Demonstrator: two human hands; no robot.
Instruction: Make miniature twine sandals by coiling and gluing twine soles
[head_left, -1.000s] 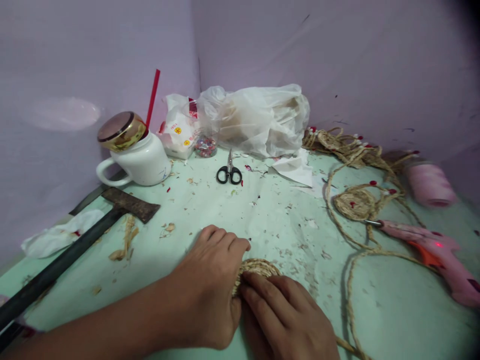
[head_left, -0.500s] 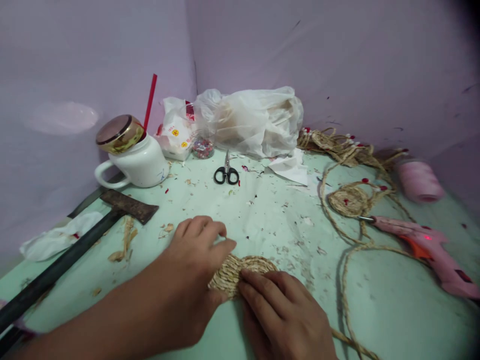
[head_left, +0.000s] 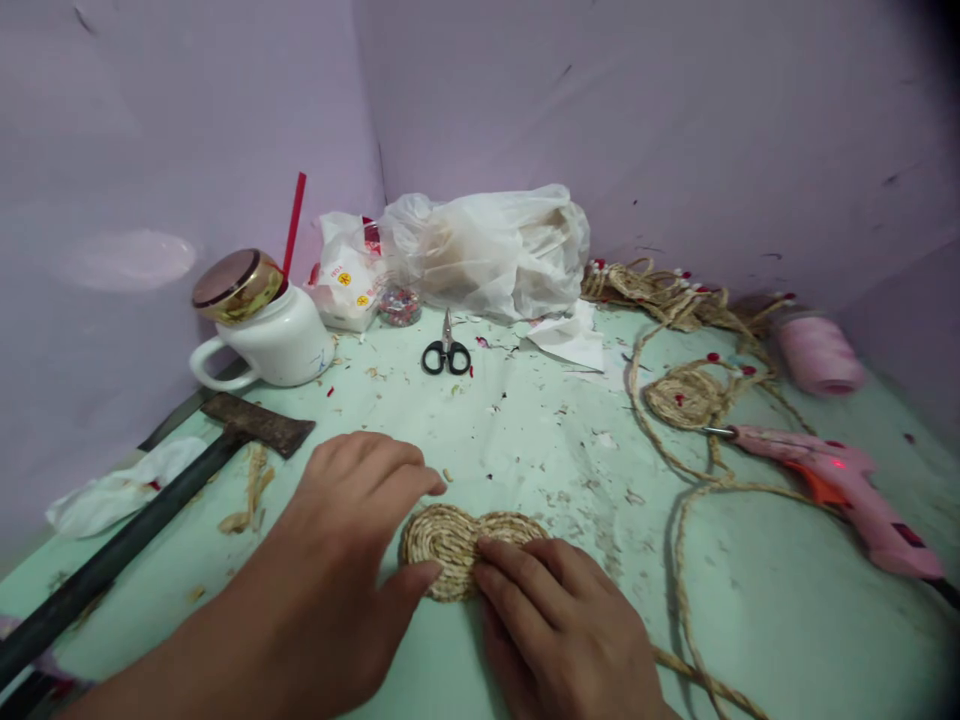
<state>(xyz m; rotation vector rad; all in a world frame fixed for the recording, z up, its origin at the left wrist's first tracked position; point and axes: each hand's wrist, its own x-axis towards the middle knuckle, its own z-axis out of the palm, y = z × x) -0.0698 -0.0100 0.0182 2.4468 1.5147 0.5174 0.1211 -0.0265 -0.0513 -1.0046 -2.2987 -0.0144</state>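
While your right hand [head_left: 574, 630] rests on the rope mat [head_left: 441, 552], grip unclear, your left hand [head_left: 349, 545] is released beside it; axe [head_left: 259, 424] near the left edge of the surface [head_left: 810, 640].

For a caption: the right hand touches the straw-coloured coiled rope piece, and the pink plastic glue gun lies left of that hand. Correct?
The right hand does touch the coiled rope piece, but the head view shows the pink glue gun to that hand's right, not left.

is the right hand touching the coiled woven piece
Touching: the head view shows the right hand's fingertips lying on the coiled woven piece, covering part of it where its two coils meet.
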